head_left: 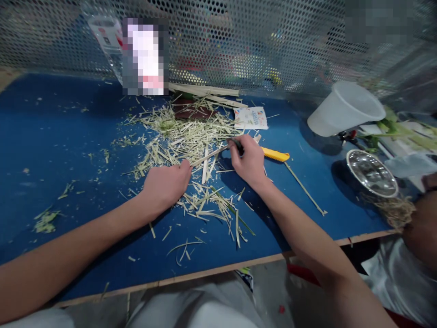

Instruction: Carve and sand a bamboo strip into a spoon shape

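My two bare hands at a blue table [75, 150], with the pile of shavings [191, 136] as landmark. Nearest, a few loose curls [184, 248] lie on my side of the pile, and a thin stick [305, 189] lies to its right. My left hand [167, 184], at the pile's near edge, has thumb and fingers pinched together on one end of a pale strip [210, 156]. The strip slants across the near part of the pile up to my right hand [248, 157], which is curled around a small dark object [236, 145], mostly hidden by my fingers. Right of the pile is a yellow handle [276, 154], partly behind that hand; well beyond it on that side are a metal bowl [372, 173] and, farther back, a white cup [336, 114], tilted. A printed packet [251, 118] lies just beside the pile's far right edge. Behind the pile lie long flat strips [205, 89], then a mesh screen [221, 41].
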Available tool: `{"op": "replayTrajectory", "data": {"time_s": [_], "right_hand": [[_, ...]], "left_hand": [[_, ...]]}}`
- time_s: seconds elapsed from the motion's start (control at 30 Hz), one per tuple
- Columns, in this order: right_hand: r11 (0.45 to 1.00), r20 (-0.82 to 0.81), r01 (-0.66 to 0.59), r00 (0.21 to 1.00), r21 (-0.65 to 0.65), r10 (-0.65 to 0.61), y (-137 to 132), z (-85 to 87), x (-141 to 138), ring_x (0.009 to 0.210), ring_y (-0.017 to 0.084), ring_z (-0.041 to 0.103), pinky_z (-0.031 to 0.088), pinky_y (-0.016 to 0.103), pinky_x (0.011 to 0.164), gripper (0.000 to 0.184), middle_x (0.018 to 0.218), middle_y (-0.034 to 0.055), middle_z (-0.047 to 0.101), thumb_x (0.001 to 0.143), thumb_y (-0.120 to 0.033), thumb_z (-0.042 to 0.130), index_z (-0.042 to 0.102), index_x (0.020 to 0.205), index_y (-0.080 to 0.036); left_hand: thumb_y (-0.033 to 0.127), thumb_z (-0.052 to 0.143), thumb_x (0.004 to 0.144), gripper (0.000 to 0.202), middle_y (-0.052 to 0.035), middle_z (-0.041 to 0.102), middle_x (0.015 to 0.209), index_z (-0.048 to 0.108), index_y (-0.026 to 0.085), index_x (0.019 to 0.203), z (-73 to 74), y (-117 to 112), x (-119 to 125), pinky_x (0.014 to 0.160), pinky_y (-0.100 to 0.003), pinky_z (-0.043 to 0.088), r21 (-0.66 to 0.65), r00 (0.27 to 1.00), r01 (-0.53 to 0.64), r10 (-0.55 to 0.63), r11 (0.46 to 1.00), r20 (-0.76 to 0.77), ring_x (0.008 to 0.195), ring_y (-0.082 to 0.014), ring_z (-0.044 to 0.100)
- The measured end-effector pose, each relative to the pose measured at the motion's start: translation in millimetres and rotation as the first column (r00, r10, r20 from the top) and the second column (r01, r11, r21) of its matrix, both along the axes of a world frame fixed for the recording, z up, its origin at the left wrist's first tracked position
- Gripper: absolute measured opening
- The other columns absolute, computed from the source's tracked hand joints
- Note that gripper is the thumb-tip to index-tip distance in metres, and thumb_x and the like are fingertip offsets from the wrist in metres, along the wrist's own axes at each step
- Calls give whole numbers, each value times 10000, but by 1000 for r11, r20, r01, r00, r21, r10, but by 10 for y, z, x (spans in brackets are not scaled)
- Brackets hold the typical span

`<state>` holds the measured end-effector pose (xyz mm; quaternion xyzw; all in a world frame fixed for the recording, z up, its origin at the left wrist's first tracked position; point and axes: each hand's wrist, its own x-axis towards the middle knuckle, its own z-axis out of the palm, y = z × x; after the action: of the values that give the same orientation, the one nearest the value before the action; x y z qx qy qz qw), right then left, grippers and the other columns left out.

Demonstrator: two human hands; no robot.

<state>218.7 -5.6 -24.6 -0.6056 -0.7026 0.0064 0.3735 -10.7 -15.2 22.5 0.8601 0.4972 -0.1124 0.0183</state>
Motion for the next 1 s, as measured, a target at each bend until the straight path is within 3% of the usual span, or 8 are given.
{"op": "replayTrajectory", "data": {"time_s": [0.07,0.23,0.43,0.53,0.63,0.73,0.83,1.0], "right_hand": [[1000,7,19,1000,4,-19,11,-2,-1,884,215,645,466,349,755,164,949,93,701,972,-256,456,614,943,-225],[973,18,-187,981,-133,191,-27,20,-80,835,194,642,463,327,720,171,926,65,705,965,-275,473,637,960,-228],[999,-57,33,998,-22,-34,-14,67,15,763,187,618,446,330,698,180,886,67,691,962,-269,449,621,941,-220],[992,25,-38,999,-124,41,-25,18,-21,811,200,637,436,326,700,156,903,69,705,946,-268,473,622,929,-224],[971,-17,-170,985,-166,169,-56,32,-56,775,183,631,440,311,686,161,878,47,713,956,-294,483,630,936,-231],[995,-112,-68,992,-75,59,-48,79,-8,730,171,617,443,306,673,180,844,45,702,964,-294,469,632,942,-221],[998,-99,20,995,-53,-25,-23,63,30,760,179,627,438,310,691,165,867,62,702,954,-264,472,627,937,-210],[962,-56,-205,979,-179,198,-71,58,-52,741,168,606,404,298,667,150,852,42,696,937,-273,510,646,921,-213]], "left_hand": [[370,183,1031,501,-145,736,749,604,116,1127,3,-3,1,512,-291,307,-1,1000,-4,4,1000,-2,662,-289,716],[372,173,1034,508,-152,736,748,602,121,1135,-9,-4,0,512,-298,287,28,1000,-2,2,1000,-8,669,-284,720],[363,192,1033,488,-143,732,740,608,128,1134,-12,3,4,518,-301,284,17,1000,-13,13,1000,-10,680,-304,725],[362,175,1036,508,-145,725,728,610,121,1140,-3,1,6,514,-304,286,20,1000,-9,10,1000,-8,659,-308,720],[365,160,1037,528,-153,726,735,611,112,1146,-3,-1,-1,518,-304,295,19,1000,1,-1,1000,-2,653,-307,716],[368,177,1036,508,-151,732,743,605,119,1147,-9,0,-7,520,-297,289,12,1000,-8,8,1000,3,669,-295,720],[362,175,1037,495,-146,732,745,597,123,1139,-11,-1,-6,511,-297,265,15,1000,-10,10,1000,-4,669,-284,721],[385,180,1037,499,-126,718,730,600,128,1114,16,12,1,489,-303,245,18,1000,-9,8,1000,2,622,-285,699]]}}
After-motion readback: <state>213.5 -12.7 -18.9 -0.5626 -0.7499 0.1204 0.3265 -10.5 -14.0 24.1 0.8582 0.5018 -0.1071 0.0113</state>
